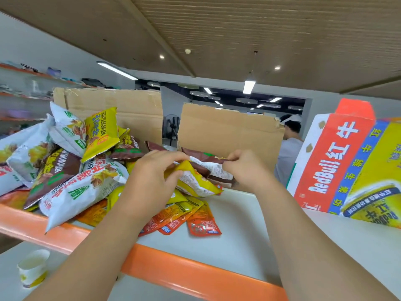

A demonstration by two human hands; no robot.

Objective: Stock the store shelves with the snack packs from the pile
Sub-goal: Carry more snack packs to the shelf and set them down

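A pile of snack packs (65, 161) in white, yellow and brown lies on the white shelf top (234, 231) with its orange front edge. My left hand (152, 177) grips a yellow snack pack (195, 181) at its top corner. My right hand (240, 168) pinches a brown snack pack (208, 161) that lies across the yellow one. Both packs are held just above the shelf, right of the pile. Small orange sachets (184, 218) lie flat under my left wrist.
Two cardboard flaps (227, 129) stand behind the pile. A Red Bull carton (347, 168) sits at the right on the shelf. A paper cup (32, 268) stands on the lower surface at the left. A person (290, 144) stands beyond the cardboard.
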